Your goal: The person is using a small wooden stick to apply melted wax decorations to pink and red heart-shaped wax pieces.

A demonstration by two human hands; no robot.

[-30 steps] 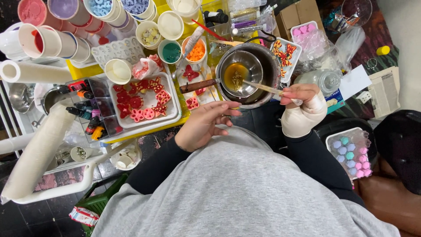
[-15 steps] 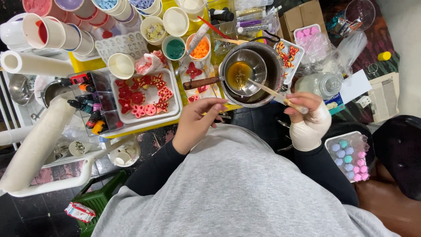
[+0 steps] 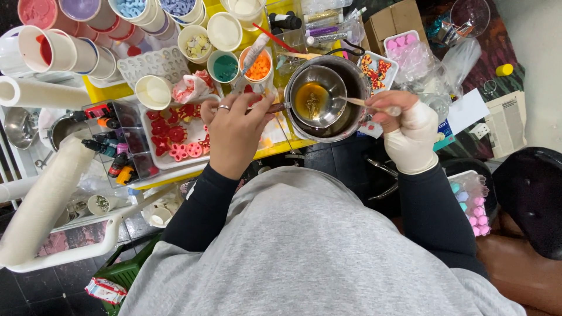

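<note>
A small steel pot (image 3: 336,76) holding amber liquid sits inside a larger dark pot (image 3: 357,114) on the yellow table (image 3: 111,92). My right hand (image 3: 404,126), wrapped in a white bandage or glove, grips a thin wooden stick (image 3: 356,102) whose tip dips into the liquid. My left hand (image 3: 234,131), with a ring on one finger, reaches over the table and closes on the pot's wooden handle (image 3: 276,107), beside a white tray (image 3: 153,159) of red and pink shaped pieces.
Many cups of coloured bits crowd the table's far side, among them an orange cup (image 3: 257,64) and a green cup (image 3: 225,67). Small dye bottles (image 3: 111,155) stand at left near white paper rolls (image 3: 47,199). A box of pastel balls (image 3: 471,202) lies at right.
My left hand has moved forward from near my body to the pot handle. My right hand keeps the stick in the pot; the view has shifted slightly.
</note>
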